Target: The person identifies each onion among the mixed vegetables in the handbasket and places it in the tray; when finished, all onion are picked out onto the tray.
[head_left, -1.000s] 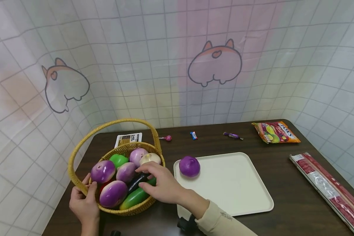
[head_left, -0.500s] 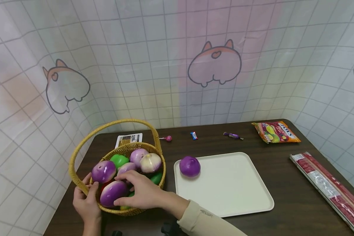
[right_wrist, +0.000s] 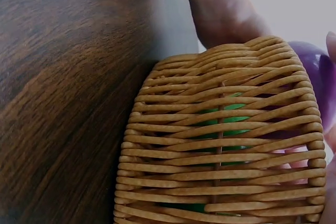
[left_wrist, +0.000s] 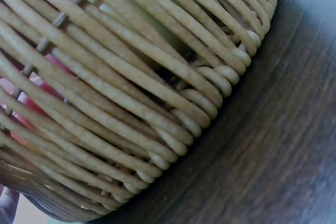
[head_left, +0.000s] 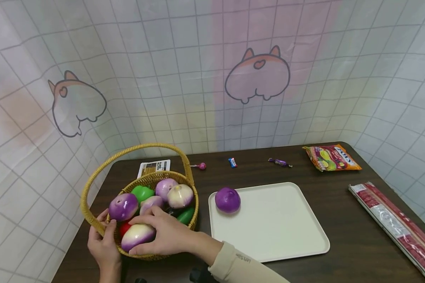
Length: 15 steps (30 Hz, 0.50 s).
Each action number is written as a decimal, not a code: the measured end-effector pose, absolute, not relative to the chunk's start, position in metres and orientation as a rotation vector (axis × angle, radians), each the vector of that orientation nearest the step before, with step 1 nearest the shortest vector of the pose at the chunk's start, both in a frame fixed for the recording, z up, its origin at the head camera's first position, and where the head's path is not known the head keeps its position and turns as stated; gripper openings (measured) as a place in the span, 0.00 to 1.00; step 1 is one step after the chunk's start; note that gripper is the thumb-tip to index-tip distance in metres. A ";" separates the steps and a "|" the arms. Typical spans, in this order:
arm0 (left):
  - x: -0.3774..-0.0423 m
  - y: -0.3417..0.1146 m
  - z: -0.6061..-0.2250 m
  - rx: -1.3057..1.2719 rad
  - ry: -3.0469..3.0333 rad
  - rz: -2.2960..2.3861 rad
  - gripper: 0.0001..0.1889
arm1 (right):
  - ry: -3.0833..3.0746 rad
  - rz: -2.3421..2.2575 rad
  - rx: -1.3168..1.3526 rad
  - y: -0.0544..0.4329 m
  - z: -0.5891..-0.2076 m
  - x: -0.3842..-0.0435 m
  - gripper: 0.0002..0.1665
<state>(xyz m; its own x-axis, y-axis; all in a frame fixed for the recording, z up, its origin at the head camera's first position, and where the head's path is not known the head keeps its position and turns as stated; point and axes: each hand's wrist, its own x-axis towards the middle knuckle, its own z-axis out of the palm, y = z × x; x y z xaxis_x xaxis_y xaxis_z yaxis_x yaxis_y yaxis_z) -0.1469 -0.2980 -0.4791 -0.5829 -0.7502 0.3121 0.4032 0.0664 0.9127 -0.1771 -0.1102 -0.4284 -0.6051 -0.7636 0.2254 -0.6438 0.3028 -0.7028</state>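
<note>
A wicker basket with a tall arched handle stands at the left of the table, filled with glossy toy-like vegetables. My left hand grips its rim at the near left, by the foot of the handle. Over the basket's front, my right hand holds a purple-and-white onion between thumb and fingers, its pale side turned up. Around it lie a purple onion, a whitish onion, a green pepper, something red and a green vegetable. The basket's weave fills much of the right wrist view.
A white tray right of the basket bears one deep-purple onion. Behind lie a printed packet, a lollipop, two wrapped candies and a candy bag. A long red package lies along the right.
My right hand has moved left and down from above the dark eggplant to the front onion and taken hold of it; the onion has turned pale side up. The left hand stays on the rim.
</note>
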 end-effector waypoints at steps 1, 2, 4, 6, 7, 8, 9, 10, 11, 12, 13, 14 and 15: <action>-0.147 -0.298 -0.479 0.368 -1.471 -1.659 0.16 | 2.413 -1.197 -1.325 -0.110 -0.428 -0.177 0.36; -0.147 -0.298 -0.479 0.369 -1.475 -1.655 0.16 | 2.416 -1.206 -1.336 -0.110 -0.428 -0.177 0.35; -0.147 -0.299 -0.478 0.375 -1.483 -1.646 0.16 | 2.410 -1.231 -1.352 -0.110 -0.428 -0.177 0.32; -0.146 -0.299 -0.478 0.381 -1.489 -1.641 0.16 | 2.401 -1.248 -1.359 -0.110 -0.428 -0.177 0.30; -0.146 -0.299 -0.478 0.379 -1.492 -1.641 0.16 | 2.399 -1.251 -1.361 -0.110 -0.428 -0.176 0.29; -0.146 -0.299 -0.478 0.378 -1.492 -1.643 0.16 | 2.394 -1.254 -1.358 -0.109 -0.428 -0.176 0.29; -0.146 -0.299 -0.478 0.379 -1.493 -1.643 0.16 | 2.390 -1.259 -1.352 -0.109 -0.427 -0.175 0.29; -0.146 -0.300 -0.478 0.380 -1.496 -1.643 0.16 | 2.392 -1.264 -1.348 -0.108 -0.427 -0.174 0.30; -0.146 -0.300 -0.478 0.380 -1.504 -1.642 0.16 | 2.394 -1.273 -1.343 -0.107 -0.427 -0.174 0.31; -0.146 -0.300 -0.478 0.380 -1.513 -1.638 0.16 | 2.397 -1.285 -1.340 -0.106 -0.428 -0.173 0.31; -0.145 -0.301 -0.478 0.381 -1.524 -1.631 0.16 | 2.397 -1.302 -1.337 -0.105 -0.428 -0.172 0.33; -0.145 -0.301 -0.478 0.383 -1.537 -1.621 0.16 | 2.397 -1.322 -1.339 -0.103 -0.428 -0.170 0.34; -0.145 -0.301 -0.478 0.384 -1.549 -1.610 0.16 | 2.394 -1.345 -1.341 -0.101 -0.429 -0.169 0.35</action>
<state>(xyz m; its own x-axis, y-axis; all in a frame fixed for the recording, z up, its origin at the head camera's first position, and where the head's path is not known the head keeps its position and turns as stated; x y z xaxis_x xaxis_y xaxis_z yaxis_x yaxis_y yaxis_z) -0.1445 -0.3012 -0.4782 -0.5942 -0.7348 0.3270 0.3553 0.1250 0.9264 -0.1690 -0.1007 -0.4289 -0.6119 -0.7240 0.3184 -0.6485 0.2288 -0.7260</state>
